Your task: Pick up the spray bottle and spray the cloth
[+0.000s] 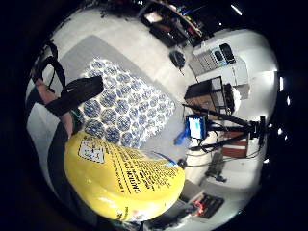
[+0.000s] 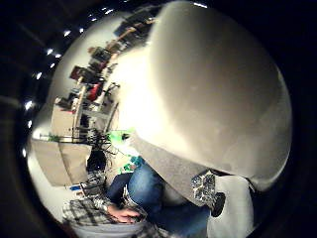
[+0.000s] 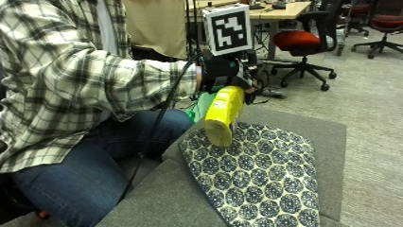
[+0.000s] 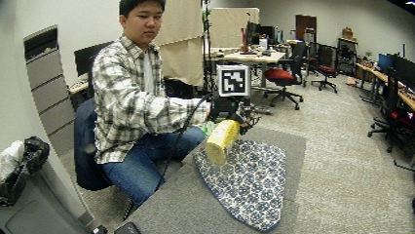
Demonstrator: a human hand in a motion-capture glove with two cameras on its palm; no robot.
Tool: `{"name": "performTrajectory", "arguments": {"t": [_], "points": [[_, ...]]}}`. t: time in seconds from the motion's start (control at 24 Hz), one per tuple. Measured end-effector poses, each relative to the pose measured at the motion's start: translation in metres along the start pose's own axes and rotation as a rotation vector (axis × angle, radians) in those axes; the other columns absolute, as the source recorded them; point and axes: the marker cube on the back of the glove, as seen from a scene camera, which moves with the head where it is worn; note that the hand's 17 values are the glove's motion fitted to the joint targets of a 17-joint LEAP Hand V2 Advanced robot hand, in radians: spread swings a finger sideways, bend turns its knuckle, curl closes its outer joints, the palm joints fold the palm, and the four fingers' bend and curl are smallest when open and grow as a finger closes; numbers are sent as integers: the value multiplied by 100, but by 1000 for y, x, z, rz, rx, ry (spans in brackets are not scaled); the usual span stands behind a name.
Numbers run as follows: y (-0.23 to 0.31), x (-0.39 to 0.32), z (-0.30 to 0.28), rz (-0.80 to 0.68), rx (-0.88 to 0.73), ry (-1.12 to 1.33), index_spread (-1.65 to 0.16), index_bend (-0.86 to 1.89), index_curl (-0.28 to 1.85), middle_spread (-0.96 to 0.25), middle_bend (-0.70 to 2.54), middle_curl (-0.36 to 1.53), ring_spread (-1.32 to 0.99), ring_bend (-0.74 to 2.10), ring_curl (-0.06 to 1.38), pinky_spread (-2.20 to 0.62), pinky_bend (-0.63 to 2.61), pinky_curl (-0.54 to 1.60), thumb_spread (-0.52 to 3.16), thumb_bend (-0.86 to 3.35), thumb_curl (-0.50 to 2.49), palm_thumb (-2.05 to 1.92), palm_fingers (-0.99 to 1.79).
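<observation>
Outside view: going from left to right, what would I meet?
Plaid sleeve → gloved right hand gripping the yellow spray bottle → patterned cloth → red office chair.

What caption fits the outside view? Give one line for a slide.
Gloved right hand holds a yellow bottle tilted above the patterned cloth.

shirt: plaid wht/grey, long slv | jeans: blue | grip (image 3: 222, 72): blk glove
</observation>
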Motion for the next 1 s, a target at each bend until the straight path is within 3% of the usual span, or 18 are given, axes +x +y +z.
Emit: {"name": "performTrajectory", "arguments": {"t": [0.25,0.58,1.0], "points": [[4,-9,-28,-25,196,-272,-30,17,54,-18,47,53,-23,55,48,-16,47,36,9,-3,79,107,124],[11,6,-59,104,408,-847,-30,17,54,-18,46,53,-22,55,48,-16,47,36,9,-3,79,108,123],[17,15,-74,192,495,-1122,-30,17,54,-18,46,53,-21,54,48,-15,48,36,10,-3,79,107,122]]}}
